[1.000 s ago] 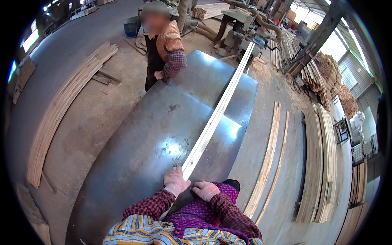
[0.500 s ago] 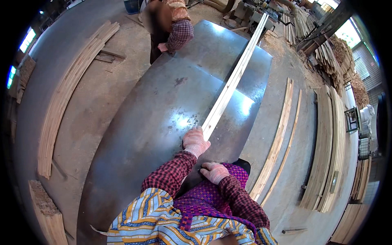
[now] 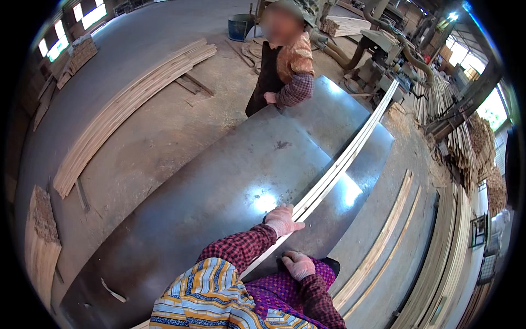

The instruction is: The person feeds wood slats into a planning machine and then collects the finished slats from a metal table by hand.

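Observation:
Two or so long pale wooden strips (image 3: 334, 169) lie side by side on a large dark metal table (image 3: 219, 170). They run from the far right toward my body and pass under my left forearm. My left hand (image 3: 283, 220), in a pinkish knit glove, is closed over the strips, its thumb on their right side and its fingers toward the left. My right hand (image 3: 298, 265), gloved alike, rests at the table's near edge beside my purple patterned apron (image 3: 279, 290). Its fingers are curled at that edge; their tips are partly hidden.
A co-worker (image 3: 285, 60) stands at the table's far left side. Beyond the far end is a woodworking machine (image 3: 378, 71) with hoses. Stacked boards lie on the floor at left (image 3: 126, 109) and right (image 3: 438, 257); loose strips (image 3: 378, 241) lie right of the table.
The wooden strips have slid toward me; their near end, earlier just at my left hand, now reaches past my left forearm. My view has tilted up and left. My right hand stays at the edge.

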The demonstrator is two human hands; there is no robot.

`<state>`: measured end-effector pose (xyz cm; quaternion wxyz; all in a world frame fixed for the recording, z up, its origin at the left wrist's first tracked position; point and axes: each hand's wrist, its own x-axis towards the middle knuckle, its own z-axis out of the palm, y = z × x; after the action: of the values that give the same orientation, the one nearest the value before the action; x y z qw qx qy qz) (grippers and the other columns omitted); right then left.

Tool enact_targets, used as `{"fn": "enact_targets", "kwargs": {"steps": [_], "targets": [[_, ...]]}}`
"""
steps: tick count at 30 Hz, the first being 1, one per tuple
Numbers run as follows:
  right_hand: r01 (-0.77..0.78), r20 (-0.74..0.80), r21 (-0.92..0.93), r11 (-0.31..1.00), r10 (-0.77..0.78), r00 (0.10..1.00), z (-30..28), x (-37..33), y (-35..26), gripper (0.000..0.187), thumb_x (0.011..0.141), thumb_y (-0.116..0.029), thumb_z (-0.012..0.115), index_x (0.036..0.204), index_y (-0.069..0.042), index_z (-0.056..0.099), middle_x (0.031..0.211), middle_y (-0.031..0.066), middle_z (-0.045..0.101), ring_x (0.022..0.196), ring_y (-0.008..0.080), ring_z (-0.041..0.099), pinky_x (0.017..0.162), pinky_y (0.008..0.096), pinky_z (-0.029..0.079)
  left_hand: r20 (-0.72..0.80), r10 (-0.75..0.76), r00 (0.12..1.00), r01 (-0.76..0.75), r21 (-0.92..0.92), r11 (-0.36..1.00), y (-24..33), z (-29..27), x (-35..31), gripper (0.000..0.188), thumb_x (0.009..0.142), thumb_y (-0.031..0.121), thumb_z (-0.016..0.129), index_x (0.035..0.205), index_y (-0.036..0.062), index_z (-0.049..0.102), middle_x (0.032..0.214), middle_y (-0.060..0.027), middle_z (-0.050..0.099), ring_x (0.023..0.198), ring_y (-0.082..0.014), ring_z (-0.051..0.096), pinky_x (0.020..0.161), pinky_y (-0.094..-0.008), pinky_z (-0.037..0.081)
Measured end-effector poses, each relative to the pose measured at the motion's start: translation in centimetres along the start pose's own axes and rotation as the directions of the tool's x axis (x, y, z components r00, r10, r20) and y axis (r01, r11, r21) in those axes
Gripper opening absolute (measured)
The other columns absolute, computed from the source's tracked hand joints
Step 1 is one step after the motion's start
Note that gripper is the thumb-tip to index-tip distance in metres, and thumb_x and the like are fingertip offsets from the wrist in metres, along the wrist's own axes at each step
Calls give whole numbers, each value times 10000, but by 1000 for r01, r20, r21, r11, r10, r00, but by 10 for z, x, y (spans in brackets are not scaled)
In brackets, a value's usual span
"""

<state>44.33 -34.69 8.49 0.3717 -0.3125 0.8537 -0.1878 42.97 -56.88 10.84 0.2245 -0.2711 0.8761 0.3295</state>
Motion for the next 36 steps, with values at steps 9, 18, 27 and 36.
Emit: {"fn": "enact_targets", "kwargs": {"steps": [9,18,27,36], "targets": [[-5,24,-34,999,6,1000,0,2,-10,454,1013,-429,650,1341,-126,732,1315,224,721,1261,405,664,1075,464,524,-302,-35,953,-81,-362,929,-128,-15,15,719,937,562,686,1399,12,681,1447,-252,659,1355,-380,628,1161,-445,473],[-54,50,-66,996,58,997,1,7,-16,450,1014,-382,668,1350,-87,726,1326,234,722,1277,390,666,1085,435,518,-523,-128,842,3,-233,973,-169,-7,29,515,951,485,708,1322,127,702,1302,-170,692,1202,-370,677,1002,-490,546],[-104,76,-102,989,112,991,1,9,-26,464,1008,-397,671,1362,-101,727,1327,230,724,1277,389,669,1095,437,517,-683,18,730,-67,-46,997,-179,21,32,435,957,414,696,1318,171,713,1247,-105,705,1097,-340,694,946,-479,547],[-94,83,-137,986,106,991,2,15,-27,479,1004,-401,679,1369,-94,723,1328,224,727,1275,383,673,1097,436,519,-687,41,726,-79,-24,997,-178,17,29,428,956,380,689,1320,156,718,1242,-100,708,1123,-327,681,981,-478,533]]}}
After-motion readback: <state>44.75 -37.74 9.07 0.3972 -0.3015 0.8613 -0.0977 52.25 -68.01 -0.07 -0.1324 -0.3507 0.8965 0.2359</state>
